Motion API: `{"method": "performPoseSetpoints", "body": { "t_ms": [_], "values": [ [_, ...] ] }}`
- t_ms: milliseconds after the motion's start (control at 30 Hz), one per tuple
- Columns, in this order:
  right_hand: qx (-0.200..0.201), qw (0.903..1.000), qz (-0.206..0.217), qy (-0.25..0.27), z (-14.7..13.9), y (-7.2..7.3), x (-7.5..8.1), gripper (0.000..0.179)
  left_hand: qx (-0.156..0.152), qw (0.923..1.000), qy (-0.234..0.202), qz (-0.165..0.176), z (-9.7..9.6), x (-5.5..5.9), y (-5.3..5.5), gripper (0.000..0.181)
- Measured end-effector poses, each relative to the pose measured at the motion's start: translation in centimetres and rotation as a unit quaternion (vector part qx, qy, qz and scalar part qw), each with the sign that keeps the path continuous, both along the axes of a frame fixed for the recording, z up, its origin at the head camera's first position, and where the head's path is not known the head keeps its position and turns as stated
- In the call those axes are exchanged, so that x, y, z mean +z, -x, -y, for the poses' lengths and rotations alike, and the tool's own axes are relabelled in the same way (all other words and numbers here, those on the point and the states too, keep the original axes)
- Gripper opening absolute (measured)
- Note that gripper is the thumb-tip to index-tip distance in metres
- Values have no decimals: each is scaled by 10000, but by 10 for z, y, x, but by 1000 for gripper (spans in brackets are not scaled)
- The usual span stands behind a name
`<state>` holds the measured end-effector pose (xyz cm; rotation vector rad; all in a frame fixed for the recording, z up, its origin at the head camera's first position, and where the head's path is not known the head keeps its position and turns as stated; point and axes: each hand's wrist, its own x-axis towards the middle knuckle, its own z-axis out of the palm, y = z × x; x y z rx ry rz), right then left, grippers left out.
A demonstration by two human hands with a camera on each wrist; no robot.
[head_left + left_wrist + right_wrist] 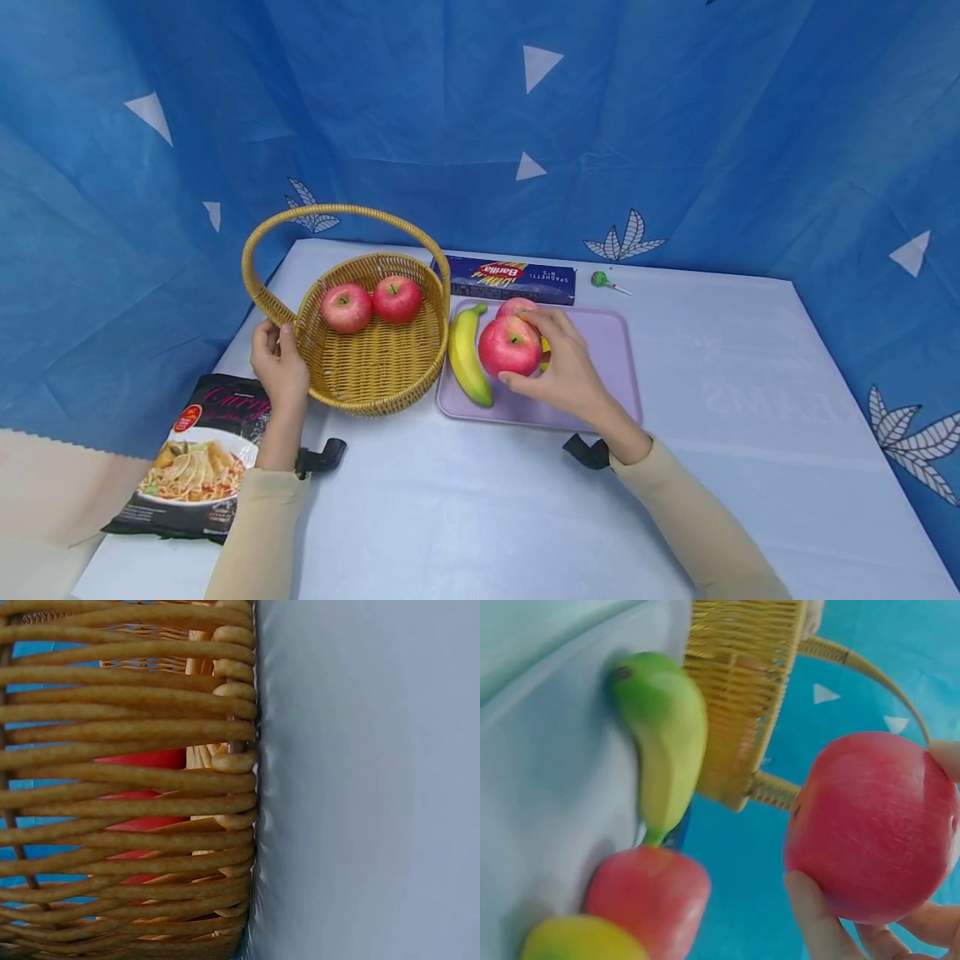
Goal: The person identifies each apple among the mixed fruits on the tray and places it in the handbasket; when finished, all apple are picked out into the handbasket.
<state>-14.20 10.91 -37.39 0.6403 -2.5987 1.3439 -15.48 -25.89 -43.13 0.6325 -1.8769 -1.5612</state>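
Note:
My left hand (281, 367) grips the wicker basket (378, 375) at its left rim, by the foot of the arched handle. Two red apples (347, 308) lie inside; the left wrist view shows only woven wall and bits of red through the gaps. With thumb and fingers, my right hand (562, 367) holds another red apple (510, 347) above the lilac tray (607, 350). On that tray rest a banana (467, 358), one more apple (649, 896) and a yellow fruit (581, 943), the last mostly hidden by the hand in the head view.
Behind the tray lies a blue spaghetti box (517, 280), with a green lollipop (600, 279) to its right. A black noodle packet (198, 462) sits at the left under the left forearm. Blue cloth (480, 125) hangs behind the white table (465, 517).

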Motion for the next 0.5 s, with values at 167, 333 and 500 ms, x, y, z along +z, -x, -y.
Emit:
{"method": "performPoseSetpoints", "body": {
  "t_ms": [167,333,500],
  "values": [
    [173,9994,-79,280,17,4,9,74,-2,10000,19,-23,0,0,0,35],
    [329,9984,-264,365,40,8,14,74,21,10000,-20,-6,0,1,0,34],
    [644,9969,-337,287,70,12,14,76,39,9999,-53,84,0,1,0,34]
  ]
}}
